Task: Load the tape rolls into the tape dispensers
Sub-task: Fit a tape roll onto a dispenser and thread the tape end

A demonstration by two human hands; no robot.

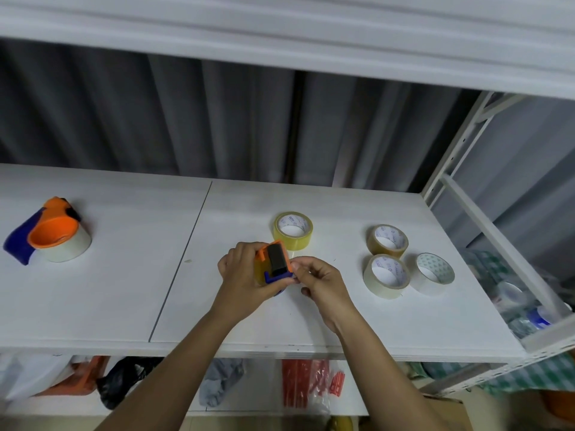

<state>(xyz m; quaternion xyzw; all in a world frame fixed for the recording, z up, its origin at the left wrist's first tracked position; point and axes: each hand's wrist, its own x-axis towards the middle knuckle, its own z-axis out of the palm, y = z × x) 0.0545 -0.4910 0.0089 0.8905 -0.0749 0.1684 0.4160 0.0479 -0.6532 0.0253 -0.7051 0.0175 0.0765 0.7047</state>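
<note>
My left hand (241, 276) grips an orange and blue tape dispenser (275, 264) with a yellowish tape roll inside it, held just above the white shelf (124, 300). My right hand (320, 283) pinches the dispenser's blue end at its right side. A yellow tape roll (293, 230) lies just behind the hands. To the right lie a brown roll (386, 241), a clear roll (385, 276) and a white roll (434, 273). At the far left a second orange and blue dispenser (46, 231) with a whitish roll in it rests on the shelf.
A grey corrugated wall stands behind the shelf and another shelf board hangs overhead. The white rack frame (485, 231) closes the right side, with bags and bottles beyond it. Below the shelf edge lie bags, cloth and red packets (306, 384).
</note>
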